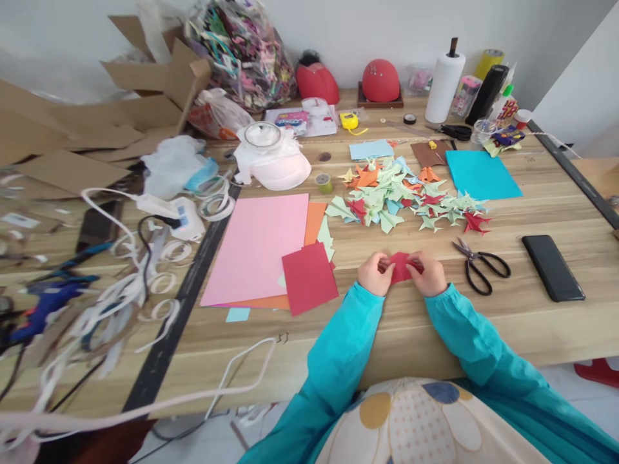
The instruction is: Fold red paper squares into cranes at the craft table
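Observation:
A small folded piece of red paper point(400, 268) is pinched between both hands just above the wooden table. My left hand point(374, 273) grips its left edge with thumb and fingers. On the opposite edge my right hand point(429, 273) does the same. Beyond the hands spreads a pile of folded paper figures point(387, 190) in pale green, orange, red and blue. To the left, a flat red sheet point(310, 278) overlaps a large pink sheet point(264, 248), with orange paper underneath. Black-handled scissors point(478, 263) lie to the right of my right hand.
A black phone point(552, 267) lies at the right. Turquoise paper point(482, 175) sits beyond the scissors. Along the back stand a white roll point(445, 88) and red domed pieces point(380, 80). Tangled white cables point(111, 309), a power strip point(181, 219) and cardboard point(82, 122) crowd the left.

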`<state>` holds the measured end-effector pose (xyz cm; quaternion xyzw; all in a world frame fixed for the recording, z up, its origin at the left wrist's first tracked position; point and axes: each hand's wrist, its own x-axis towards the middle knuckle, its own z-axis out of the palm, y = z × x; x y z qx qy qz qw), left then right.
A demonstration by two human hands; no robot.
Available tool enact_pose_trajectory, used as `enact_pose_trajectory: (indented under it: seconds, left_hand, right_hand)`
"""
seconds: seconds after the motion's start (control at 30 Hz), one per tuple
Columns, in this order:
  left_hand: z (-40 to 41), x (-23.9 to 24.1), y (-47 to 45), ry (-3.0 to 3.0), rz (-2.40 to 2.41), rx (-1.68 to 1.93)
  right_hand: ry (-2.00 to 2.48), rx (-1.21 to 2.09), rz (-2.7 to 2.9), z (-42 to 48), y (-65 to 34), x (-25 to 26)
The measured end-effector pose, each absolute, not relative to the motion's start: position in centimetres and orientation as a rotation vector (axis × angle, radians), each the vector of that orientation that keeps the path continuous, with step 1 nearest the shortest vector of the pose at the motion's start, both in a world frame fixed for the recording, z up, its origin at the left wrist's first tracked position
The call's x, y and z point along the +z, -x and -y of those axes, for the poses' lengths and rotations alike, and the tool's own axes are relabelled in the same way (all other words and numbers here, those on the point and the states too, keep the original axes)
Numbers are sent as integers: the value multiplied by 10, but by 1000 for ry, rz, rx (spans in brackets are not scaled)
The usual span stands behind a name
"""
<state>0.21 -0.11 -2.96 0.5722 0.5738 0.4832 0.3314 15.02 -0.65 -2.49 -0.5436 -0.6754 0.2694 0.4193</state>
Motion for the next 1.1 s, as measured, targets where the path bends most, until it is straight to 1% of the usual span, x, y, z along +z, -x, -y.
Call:
enact_pose_trajectory:
  seconds: [0.13,0.3,0.57,0.8,0.93,1.1]
  left_hand:
    - [2,-28,4,-1998,-1629,1144]
    - [3,-25,10,-2309,-1601,1030]
    - [8,-19,11,-2456,-1625,837]
    - [4,-6,19,-2739,-1445,589]
    - [-8,-7,19,-2882,-1184,515]
    - [-9,-12,16,-2844,-849,633]
  right_hand:
    - [1310,339,2020,7,-153,-23]
    - [1337,194,2126,7,-156,-25]
    - [1366,157,2225,7,-159,-21]
    - [1224,139,2514,-2,-175,-8]
    - [1093,136,2604,-15,-183,-9]
    - [1087,146,2591,-17,-185,-11]
